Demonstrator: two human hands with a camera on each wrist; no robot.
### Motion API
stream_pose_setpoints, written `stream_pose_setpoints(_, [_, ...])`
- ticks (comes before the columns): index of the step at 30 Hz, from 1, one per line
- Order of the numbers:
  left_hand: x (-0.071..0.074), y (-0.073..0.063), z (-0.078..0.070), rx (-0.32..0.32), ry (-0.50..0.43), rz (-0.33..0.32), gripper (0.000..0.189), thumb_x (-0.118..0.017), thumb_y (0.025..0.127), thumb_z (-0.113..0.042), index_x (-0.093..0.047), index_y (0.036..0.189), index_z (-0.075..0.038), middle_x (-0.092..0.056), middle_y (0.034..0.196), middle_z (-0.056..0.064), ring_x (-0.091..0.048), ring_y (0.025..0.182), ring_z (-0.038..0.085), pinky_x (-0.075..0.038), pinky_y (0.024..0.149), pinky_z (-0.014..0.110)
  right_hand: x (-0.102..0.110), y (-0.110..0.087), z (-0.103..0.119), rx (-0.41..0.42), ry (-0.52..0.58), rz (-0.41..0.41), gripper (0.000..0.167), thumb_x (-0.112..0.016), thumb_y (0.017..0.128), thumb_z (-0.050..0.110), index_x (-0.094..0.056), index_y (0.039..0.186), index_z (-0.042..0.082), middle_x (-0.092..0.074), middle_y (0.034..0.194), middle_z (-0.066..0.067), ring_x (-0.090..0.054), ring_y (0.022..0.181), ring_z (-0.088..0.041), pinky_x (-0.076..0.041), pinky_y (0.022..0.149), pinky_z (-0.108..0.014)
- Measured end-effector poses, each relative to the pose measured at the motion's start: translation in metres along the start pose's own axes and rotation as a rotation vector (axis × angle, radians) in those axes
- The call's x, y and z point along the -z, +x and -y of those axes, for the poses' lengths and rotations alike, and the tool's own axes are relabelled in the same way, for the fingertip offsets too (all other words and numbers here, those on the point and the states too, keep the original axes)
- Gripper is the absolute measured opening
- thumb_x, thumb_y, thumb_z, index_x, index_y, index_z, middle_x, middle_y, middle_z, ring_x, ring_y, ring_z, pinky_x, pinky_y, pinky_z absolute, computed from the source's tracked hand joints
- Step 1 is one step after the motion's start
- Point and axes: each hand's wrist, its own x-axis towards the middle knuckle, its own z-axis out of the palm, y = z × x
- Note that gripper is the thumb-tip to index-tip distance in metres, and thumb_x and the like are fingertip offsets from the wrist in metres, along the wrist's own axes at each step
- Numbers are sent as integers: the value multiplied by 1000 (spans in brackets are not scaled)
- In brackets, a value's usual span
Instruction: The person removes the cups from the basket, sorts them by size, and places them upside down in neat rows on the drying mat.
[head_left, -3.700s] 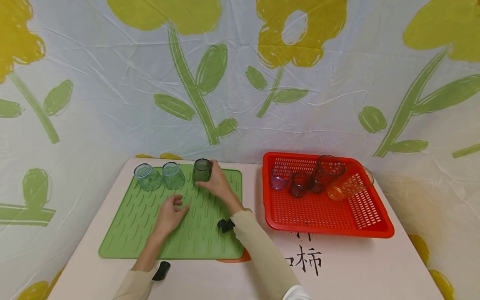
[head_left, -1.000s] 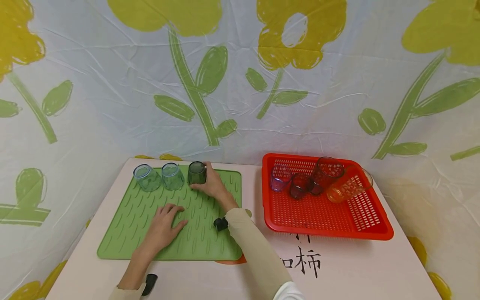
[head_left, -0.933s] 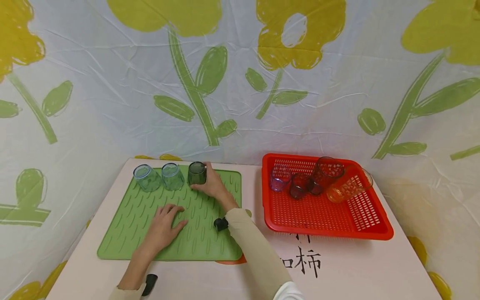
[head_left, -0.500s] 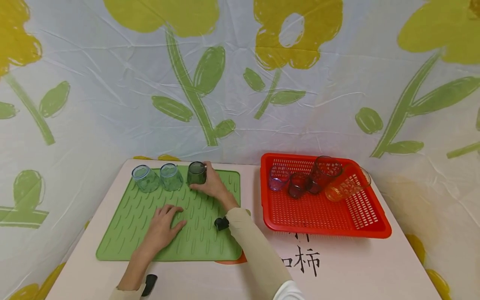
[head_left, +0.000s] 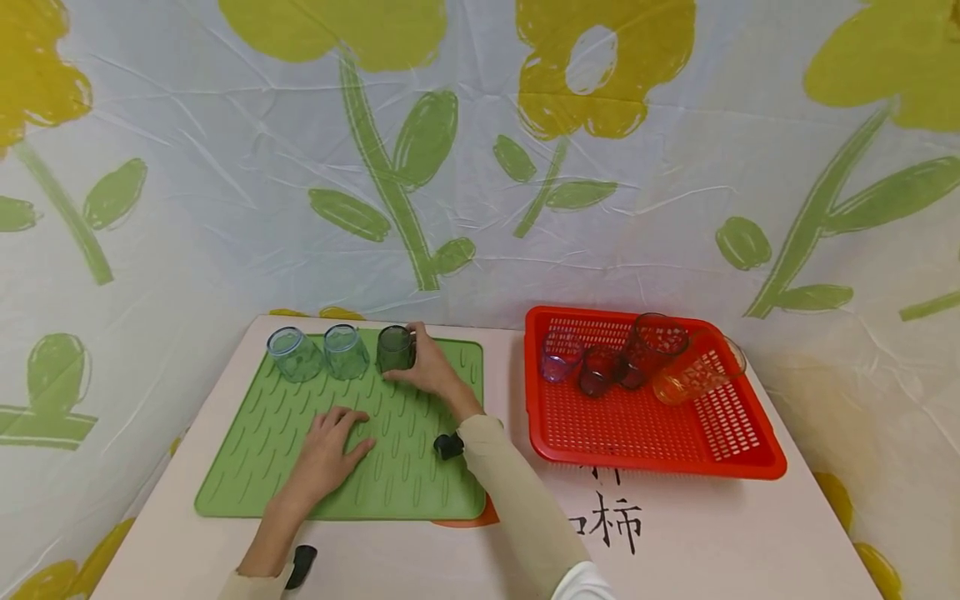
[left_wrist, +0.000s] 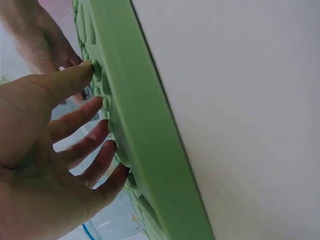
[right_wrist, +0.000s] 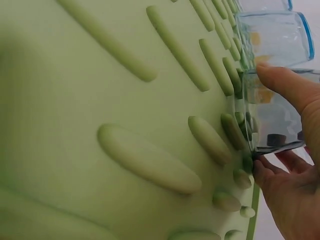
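Observation:
My right hand (head_left: pixel 431 367) holds a dark grey drinking glass (head_left: pixel 395 350) upright at the back of the green ridged mat (head_left: pixel 247 467). Its thumb lies on the near side and the fingers on the far side, partly hidden by the glass. In the right wrist view, the base of the grey glass (right_wrist: pixel 260 120) is right at the mat's ridges. Two pale blue glasses, the left one (head_left: pixel 295 356) and the middle one (head_left: pixel 346 353), stand in line to its left. My left hand (head_left: pixel 324 454) rests on the mat with fingers spread, its fingertips at the ridges (left_wrist: pixel 120 155), holding nothing.
A red perforated basket (head_left: pixel 585 458) stands to the right on the pale table (head_left: pixel 525 550). In it are a purple glass (head_left: pixel 560 358), a small dark glass (head_left: pixel 598 371), a tall dark glass (head_left: pixel 651 350) and a clear tumbler (head_left: pixel 693 375) leaning on the side. A flowered cloth hangs behind.
Since the oldest frame, the right hand has moved the grey glass slightly left, closer to the blue glasses. The left hand has come nearer and spread its fingers. The last second shows hardly any motion.

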Motion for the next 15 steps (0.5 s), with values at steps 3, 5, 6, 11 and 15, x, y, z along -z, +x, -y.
stream_pose_setpoints(3, [1, 0, -2, -4, 0, -2, 33, -82, 88, -9, -68, 116, 0, -60, 117, 21, -52, 110, 47, -46, 89, 61, 0, 0, -1, 9, 1, 12, 91, -87, 86, 26, -29, 155, 10, -49, 147, -15, -54, 132, -27, -47, 105, -43])
stream_pose_setpoints(5, [1, -1, -3, -8, 2, -7, 32, -83, 87, -9, -68, 115, 0, -60, 116, 20, -52, 109, 46, -46, 88, 61, 0, 0, -1, 19, 6, 15, 90, -86, 86, 25, -29, 154, 9, -49, 146, -15, -54, 131, -27, -47, 105, -42])
stream_pose_setpoints(6, [1, -1, -3, -9, 4, -10, 32, -83, 87, -9, -69, 115, 0, -60, 116, 20, -52, 108, 46, -47, 87, 60, 0, -1, -1, 22, 5, 15, 89, -86, 86, 25, -30, 154, 8, -49, 146, -15, -54, 131, -27, -47, 105, -42])
stream_pose_setpoints(11, [0, -1, -2, -16, 16, -19, 31, -82, 88, -10, -69, 115, -1, -60, 116, 20, -52, 106, 43, -47, 85, 59, 0, -1, 0, 37, 0, 18, 88, -85, 88, 22, -29, 154, 5, -48, 147, -17, -52, 132, -28, -46, 107, -43])
stream_pose_setpoints(15, [0, -1, -1, -12, 17, -15, 32, -82, 88, -10, -68, 115, -1, -60, 117, 20, -52, 106, 43, -46, 86, 58, -1, -2, 0, 41, -14, 27, 90, -84, 88, 24, -28, 156, 5, -46, 149, -16, -50, 135, -29, -45, 109, -43])
